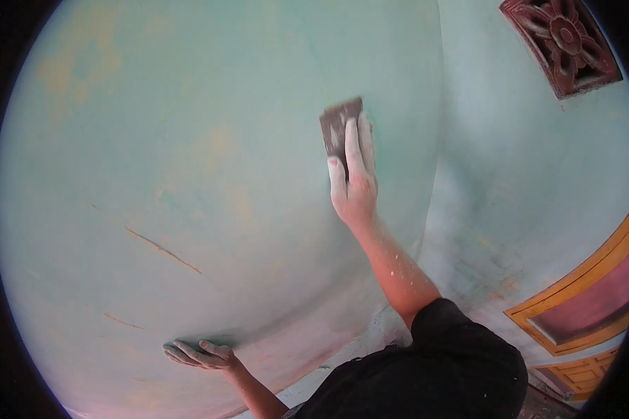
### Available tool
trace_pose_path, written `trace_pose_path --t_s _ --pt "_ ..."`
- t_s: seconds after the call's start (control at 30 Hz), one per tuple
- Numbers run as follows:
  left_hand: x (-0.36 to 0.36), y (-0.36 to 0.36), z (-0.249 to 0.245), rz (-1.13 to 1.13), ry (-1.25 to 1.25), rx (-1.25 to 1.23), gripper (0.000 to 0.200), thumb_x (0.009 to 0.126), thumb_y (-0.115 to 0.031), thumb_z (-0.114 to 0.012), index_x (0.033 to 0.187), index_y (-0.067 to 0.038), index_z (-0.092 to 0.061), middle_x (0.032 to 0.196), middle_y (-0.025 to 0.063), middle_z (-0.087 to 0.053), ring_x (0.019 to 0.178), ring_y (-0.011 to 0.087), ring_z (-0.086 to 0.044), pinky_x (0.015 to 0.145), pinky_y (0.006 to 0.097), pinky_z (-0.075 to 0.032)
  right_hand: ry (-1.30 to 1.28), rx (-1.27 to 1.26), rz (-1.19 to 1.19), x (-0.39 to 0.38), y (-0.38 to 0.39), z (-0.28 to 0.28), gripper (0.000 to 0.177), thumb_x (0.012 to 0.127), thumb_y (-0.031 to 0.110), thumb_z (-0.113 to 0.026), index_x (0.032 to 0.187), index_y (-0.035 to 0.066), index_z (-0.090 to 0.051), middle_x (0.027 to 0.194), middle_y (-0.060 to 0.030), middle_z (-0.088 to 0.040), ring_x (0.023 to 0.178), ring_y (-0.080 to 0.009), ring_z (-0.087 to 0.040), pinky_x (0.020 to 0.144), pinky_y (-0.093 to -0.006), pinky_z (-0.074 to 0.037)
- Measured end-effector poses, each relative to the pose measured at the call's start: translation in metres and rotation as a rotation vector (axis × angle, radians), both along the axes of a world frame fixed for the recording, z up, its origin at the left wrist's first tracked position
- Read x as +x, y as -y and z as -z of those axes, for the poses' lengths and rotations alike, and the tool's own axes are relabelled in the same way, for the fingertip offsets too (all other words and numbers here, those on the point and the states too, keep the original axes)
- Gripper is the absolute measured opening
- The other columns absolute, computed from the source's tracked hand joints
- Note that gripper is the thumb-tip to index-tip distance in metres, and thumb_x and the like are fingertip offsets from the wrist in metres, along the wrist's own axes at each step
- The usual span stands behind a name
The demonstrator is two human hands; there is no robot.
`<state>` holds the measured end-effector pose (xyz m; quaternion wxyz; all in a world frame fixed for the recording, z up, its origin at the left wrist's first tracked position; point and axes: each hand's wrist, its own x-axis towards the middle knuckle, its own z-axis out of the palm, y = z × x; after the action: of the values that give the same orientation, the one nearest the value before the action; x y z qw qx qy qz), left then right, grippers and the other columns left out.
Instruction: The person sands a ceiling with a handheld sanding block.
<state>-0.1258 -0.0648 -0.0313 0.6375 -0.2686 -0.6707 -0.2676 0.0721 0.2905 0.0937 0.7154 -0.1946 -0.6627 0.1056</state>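
Note:
My right hand (358,174), its fingers coated in white dust, presses a dark brown sanding block (334,133) against the pale green wall (258,84). The block has whitish smears on its face, and my fingers lie along its right side and lower end. Lower and to the left, my left hand (201,354) rests on the same wall with its fingers stretched out and nothing in them. Dust covers these fingers too. Yellowish patches and thin brown scratches mark the wall between and around my hands.
A wall corner runs down just right of my right hand. On the adjoining wall are a carved dark red vent block (566,38) at top right and a yellow-framed wooden panel (562,335) at lower right. My black shirt fills the bottom middle.

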Motion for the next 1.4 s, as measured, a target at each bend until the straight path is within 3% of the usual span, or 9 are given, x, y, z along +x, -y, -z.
trace_pose_path --t_s 0.07,0.23,0.5,0.73,1.0,1.23,1.27,1.3,1.4 --pt "0.000 -0.002 -0.001 0.003 -0.011 -0.002 0.048 0.101 -0.029 -0.038 0.139 0.001 -0.045 0.148 0.0247 -0.035 0.137 0.0434 -0.033 0.110 0.0578 -0.026 0.032 -0.077 -0.025 0.003 0.010 0.027 0.053 0.089 0.005 -0.048 0.140 -0.008 -0.039 0.149 -0.0317 -0.028 0.139 -0.0477 -0.027 0.113 -0.0506 -0.023" --pt "0.003 -0.002 -0.001 -0.001 0.001 0.009 0.049 0.101 -0.028 -0.038 0.139 0.002 -0.044 0.148 0.0242 -0.035 0.137 0.0424 -0.033 0.111 0.0565 -0.026 0.025 -0.089 -0.027 0.004 0.021 0.077 0.053 0.088 0.006 -0.050 0.139 -0.006 -0.042 0.147 -0.0305 -0.033 0.136 -0.0478 -0.031 0.112 -0.0517 -0.026" --pt "0.002 -0.004 0.000 0.017 0.020 0.034 0.050 0.100 -0.029 -0.039 0.139 0.001 -0.044 0.148 0.0239 -0.035 0.137 0.0424 -0.032 0.111 0.0552 -0.026 0.024 0.123 -0.007 0.013 -0.018 0.003 0.049 0.085 0.005 -0.058 0.133 -0.002 -0.051 0.144 -0.0240 -0.040 0.132 -0.0483 -0.037 0.109 -0.0552 -0.031" --pt "0.005 -0.004 0.002 -0.029 0.047 0.018 0.049 0.102 -0.029 -0.035 0.140 0.002 -0.042 0.149 0.0245 -0.033 0.138 0.0426 -0.030 0.111 0.0559 -0.026 0.067 -0.040 -0.045 0.018 0.007 0.088 0.047 0.087 0.002 -0.051 0.133 -0.006 -0.050 0.145 -0.0291 -0.036 0.136 -0.0469 -0.033 0.113 -0.0515 -0.026" --pt "0.008 -0.005 0.002 -0.029 0.034 0.016 0.052 0.101 -0.032 -0.035 0.139 0.002 -0.045 0.148 0.0244 -0.036 0.137 0.0409 -0.033 0.111 0.0533 -0.027 0.041 0.100 -0.065 0.024 -0.030 -0.010 0.049 0.089 0.007 -0.056 0.137 0.004 -0.048 0.147 -0.0247 -0.033 0.131 -0.0520 -0.034 0.109 -0.0532 -0.033" --pt "0.001 -0.007 0.002 -0.037 -0.004 0.027 0.052 0.102 -0.030 -0.033 0.139 0.004 -0.044 0.147 0.0252 -0.036 0.137 0.0404 -0.033 0.111 0.0527 -0.028 0.110 0.002 -0.030 0.019 -0.005 0.093 0.053 0.086 0.006 -0.055 0.136 -0.007 -0.045 0.143 -0.0330 -0.035 0.133 -0.0509 -0.035 0.110 -0.0528 -0.030" --pt "0.002 -0.009 0.002 -0.021 -0.002 0.030 0.052 0.102 -0.030 -0.033 0.139 0.004 -0.044 0.147 0.0252 -0.036 0.137 0.0404 -0.033 0.111 0.0527 -0.028 0.105 -0.017 -0.002 0.019 -0.005 0.096 0.055 0.085 0.009 -0.058 0.137 -0.005 -0.044 0.142 -0.0335 -0.037 0.130 -0.0538 -0.036 0.109 -0.0554 -0.032" --pt "0.001 -0.008 0.001 -0.029 -0.020 0.022 0.051 0.102 -0.030 -0.033 0.139 0.004 -0.044 0.147 0.0251 -0.036 0.137 0.0402 -0.033 0.111 0.0524 -0.028 0.156 0.005 -0.009 0.019 -0.011 0.084 0.060 0.085 0.004 -0.051 0.137 -0.018 -0.033 0.147 -0.0350 -0.028 0.137 -0.0508 -0.028 0.112 -0.0510 -0.027" --pt "-0.003 -0.004 0.003 -0.019 -0.034 0.003 0.051 0.102 -0.029 -0.033 0.139 0.004 -0.044 0.147 0.0249 -0.037 0.137 0.0398 -0.034 0.112 0.0518 -0.028 0.068 0.090 -0.012 0.017 -0.032 0.040 0.068 0.086 0.004 -0.050 0.141 -0.019 -0.019 0.147 -0.0351 -0.028 0.137 -0.0501 -0.029 0.112 -0.0494 -0.027"
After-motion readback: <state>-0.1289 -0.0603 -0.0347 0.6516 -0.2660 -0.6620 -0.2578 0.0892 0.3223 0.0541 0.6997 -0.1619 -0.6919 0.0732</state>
